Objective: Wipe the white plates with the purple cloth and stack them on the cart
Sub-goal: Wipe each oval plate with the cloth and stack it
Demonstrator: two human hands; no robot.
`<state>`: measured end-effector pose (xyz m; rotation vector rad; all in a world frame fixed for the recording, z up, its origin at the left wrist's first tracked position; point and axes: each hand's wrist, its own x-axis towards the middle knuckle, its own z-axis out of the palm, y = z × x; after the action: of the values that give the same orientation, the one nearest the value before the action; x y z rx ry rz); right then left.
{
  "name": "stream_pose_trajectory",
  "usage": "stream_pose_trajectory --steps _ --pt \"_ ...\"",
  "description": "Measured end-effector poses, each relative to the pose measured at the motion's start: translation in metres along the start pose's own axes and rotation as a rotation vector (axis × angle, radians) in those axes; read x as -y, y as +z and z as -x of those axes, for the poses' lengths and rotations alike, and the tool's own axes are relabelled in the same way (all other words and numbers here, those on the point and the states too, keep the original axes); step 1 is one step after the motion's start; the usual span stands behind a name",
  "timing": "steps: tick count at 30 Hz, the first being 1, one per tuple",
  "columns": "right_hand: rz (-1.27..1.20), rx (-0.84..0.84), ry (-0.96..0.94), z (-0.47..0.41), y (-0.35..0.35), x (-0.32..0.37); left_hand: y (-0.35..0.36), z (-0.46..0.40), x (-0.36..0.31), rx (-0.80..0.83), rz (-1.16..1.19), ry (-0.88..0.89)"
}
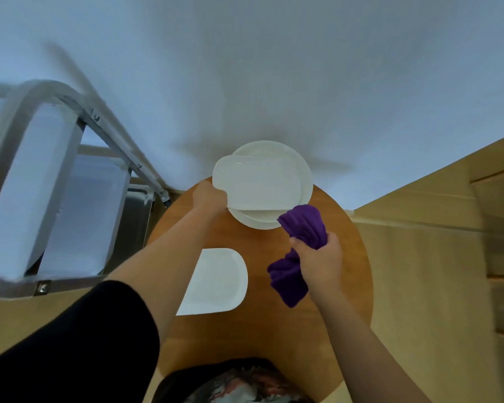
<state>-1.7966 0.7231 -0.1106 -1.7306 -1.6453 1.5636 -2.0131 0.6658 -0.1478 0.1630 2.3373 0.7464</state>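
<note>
My left hand grips the left edge of a white squarish plate, held over a round white plate at the far side of the round wooden table. My right hand holds the bunched purple cloth just right of and below those plates; its tail hangs down. Another white squarish plate lies flat on the table, partly hidden by my left forearm. The metal cart stands to the left with white trays on its shelves.
A white wall rises right behind the table. Pale wooden floor and a wooden step or panel lie to the right. The cart's metal frame comes close to the table's far left edge.
</note>
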Motion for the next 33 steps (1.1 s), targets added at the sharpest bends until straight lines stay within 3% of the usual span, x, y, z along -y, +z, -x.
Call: stream_pose_trajectory --steps 6,11,15,18,19,22,24,27,30,33 --pt "-0.249 -0.015 0.063 0.003 -0.024 0.016 -0.012 0.034 0.014 0.106 0.400 0.068" --pt "-0.237 0.069 -0.156 0.008 -0.045 0.053 -0.023 0.077 0.017 0.079 0.502 0.163" --pt "0.209 0.219 -0.625 0.032 -0.042 0.087 -0.029 0.117 0.007 0.103 0.457 0.316" --pt "0.712 0.490 -0.671 0.046 -0.029 0.090 -0.031 0.149 0.003 0.171 0.517 0.405" --pt "0.772 0.537 -0.647 0.050 -0.027 0.089 -0.033 0.158 0.002 0.184 0.554 0.393" --pt "0.474 0.510 -0.538 0.060 -0.035 0.090 -0.045 0.179 0.009 0.167 0.530 0.425" --pt "0.400 0.460 -0.489 0.059 -0.041 0.086 -0.055 0.190 0.010 0.197 0.470 0.486" --pt "0.241 0.608 -0.380 0.063 -0.045 0.083 -0.070 0.203 0.005 0.276 0.424 0.509" --pt "0.007 0.778 -0.346 0.069 -0.048 0.079 -0.081 0.211 0.002 0.245 0.420 0.503" --pt "-0.036 0.702 -0.375 0.083 -0.050 0.077 -0.085 0.220 0.000 0.171 0.481 0.497"
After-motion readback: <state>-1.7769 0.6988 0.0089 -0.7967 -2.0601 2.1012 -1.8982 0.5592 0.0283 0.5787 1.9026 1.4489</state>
